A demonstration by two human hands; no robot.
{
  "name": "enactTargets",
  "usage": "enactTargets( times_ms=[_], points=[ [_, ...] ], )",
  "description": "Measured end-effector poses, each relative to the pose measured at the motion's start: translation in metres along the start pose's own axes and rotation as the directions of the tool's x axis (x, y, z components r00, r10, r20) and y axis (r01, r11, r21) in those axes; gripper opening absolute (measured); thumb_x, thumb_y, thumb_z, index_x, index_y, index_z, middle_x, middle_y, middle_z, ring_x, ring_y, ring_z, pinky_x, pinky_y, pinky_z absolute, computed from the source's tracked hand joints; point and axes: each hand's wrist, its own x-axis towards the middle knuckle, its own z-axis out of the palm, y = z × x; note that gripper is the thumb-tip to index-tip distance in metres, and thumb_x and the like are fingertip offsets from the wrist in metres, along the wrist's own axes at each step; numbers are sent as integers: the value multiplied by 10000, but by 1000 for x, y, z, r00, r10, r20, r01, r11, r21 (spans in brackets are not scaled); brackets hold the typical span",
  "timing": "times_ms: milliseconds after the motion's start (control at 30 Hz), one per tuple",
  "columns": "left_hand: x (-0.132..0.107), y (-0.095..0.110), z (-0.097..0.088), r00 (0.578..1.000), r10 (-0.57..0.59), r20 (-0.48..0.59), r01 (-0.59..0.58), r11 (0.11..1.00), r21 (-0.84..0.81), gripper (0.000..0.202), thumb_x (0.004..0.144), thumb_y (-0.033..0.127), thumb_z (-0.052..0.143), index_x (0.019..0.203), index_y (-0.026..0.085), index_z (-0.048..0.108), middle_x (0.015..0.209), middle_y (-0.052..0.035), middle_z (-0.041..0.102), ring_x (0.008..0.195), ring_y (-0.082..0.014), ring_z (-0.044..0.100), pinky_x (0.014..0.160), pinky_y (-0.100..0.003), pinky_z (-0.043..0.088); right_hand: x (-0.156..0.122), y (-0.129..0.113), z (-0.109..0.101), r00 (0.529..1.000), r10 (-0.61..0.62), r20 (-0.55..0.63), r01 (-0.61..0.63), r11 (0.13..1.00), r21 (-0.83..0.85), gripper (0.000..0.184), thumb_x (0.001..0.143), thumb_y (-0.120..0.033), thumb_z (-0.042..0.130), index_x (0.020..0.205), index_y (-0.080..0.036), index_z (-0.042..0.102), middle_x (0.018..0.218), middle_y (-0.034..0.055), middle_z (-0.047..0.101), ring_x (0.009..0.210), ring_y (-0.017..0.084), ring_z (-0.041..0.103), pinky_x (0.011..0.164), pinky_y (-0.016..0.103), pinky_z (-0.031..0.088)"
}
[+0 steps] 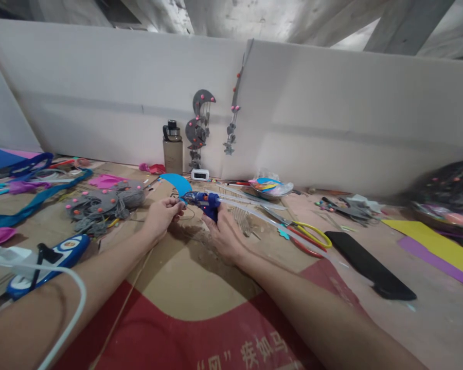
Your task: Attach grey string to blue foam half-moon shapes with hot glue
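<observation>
My right hand (pixel 226 234) grips a blue hot glue gun (pixel 206 202) by its handle, with a long clear glue stick (pixel 254 211) trailing out of its back to the right. The nozzle points left, close to the fingertips of my left hand (pixel 163 218). Those fingers are pinched on the lower end of a blue crescent-shaped felt piece (pixel 177 184), which stands up above them. Where nozzle and crescent meet is too small to make out. Beneath both hands lies a cardboard sheet (pixel 189 293) with a red printed area.
Scissors (pixel 310 239) and a black phone-like slab (pixel 370 264) lie at right. Grey felt pieces with pink balls (pixel 100 203) and a blue-white power strip (pixel 50 264) are at left. A bottle (pixel 173 151), a small clock (pixel 199 175) and a dish (pixel 272 189) stand behind. A white cable (pixel 79 298) crosses my left forearm.
</observation>
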Motion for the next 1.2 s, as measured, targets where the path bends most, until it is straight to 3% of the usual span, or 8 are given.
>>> enactTargets(
  times_ms=[367,633,833,1200],
  points=[
    [0,0,1,1000,5,11,-5,1000,25,292,496,336,783,621,134,613,519,-9,588,449,-81,484,414,-182,325,0,3,1,1000,1,17,-1,1000,-20,323,856,-376,429,1117,-193,480,956,97,606,836,231,569,763,366,438],
    [-4,6,-1,998,62,7,-62,982,177,268,546,354,758,639,141,624,502,-7,600,389,-75,451,401,-195,309,0,5,2,999,36,22,-35,998,-50,335,854,-383,426,1114,-178,475,950,112,619,815,235,578,731,354,434],
    [4,-1,-6,995,94,25,-97,969,229,273,604,387,723,669,140,627,548,-27,623,418,-85,488,434,-204,350,1,6,1,998,48,27,-46,997,-58,323,851,-390,426,1092,-183,484,929,116,619,812,244,576,730,367,433],
    [5,0,-6,997,72,24,-74,991,109,245,598,348,713,672,138,611,542,-12,600,412,-74,470,422,-198,336,2,12,3,1000,26,-1,-26,1000,-1,303,836,-381,460,1078,-203,497,934,107,610,829,252,575,748,372,428]
  ],
)
